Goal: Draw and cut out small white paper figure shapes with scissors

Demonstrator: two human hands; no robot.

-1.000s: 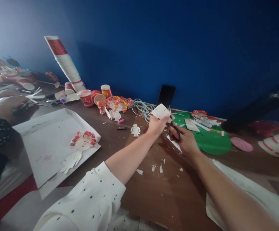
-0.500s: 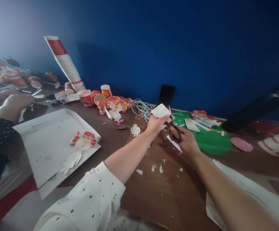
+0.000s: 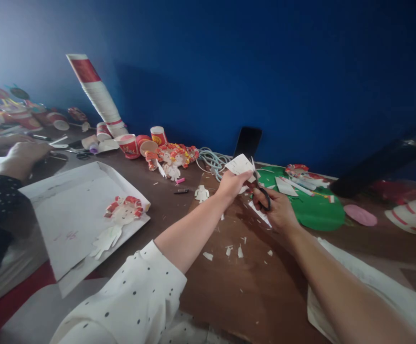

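My left hand (image 3: 232, 184) pinches a small piece of white paper (image 3: 239, 165) with dark lines on it, held up over the table. Fingers wrapped round the black handles, my right hand (image 3: 275, 205) grips a pair of scissors (image 3: 264, 197). Their blades stand at the right edge of the paper; whether they are closed I cannot make out. Beneath my hands lie a white paper strip (image 3: 260, 213) and several small scraps (image 3: 240, 252). A cut-out paper figure (image 3: 202, 193) rests left of my left wrist.
A dark phone (image 3: 248, 141) leans on the blue wall behind coiled pale cable (image 3: 211, 160). Green paper (image 3: 318, 212) lies to the right. Paper cups (image 3: 128, 145) and a tall leaning cup stack (image 3: 98, 93) stand at left. A co-worker's hands (image 3: 25, 152) are at far left.
My hands, the paper and the scissors stay almost in the same place. At far left the co-worker's hands and the white pieces by them have shifted slightly.
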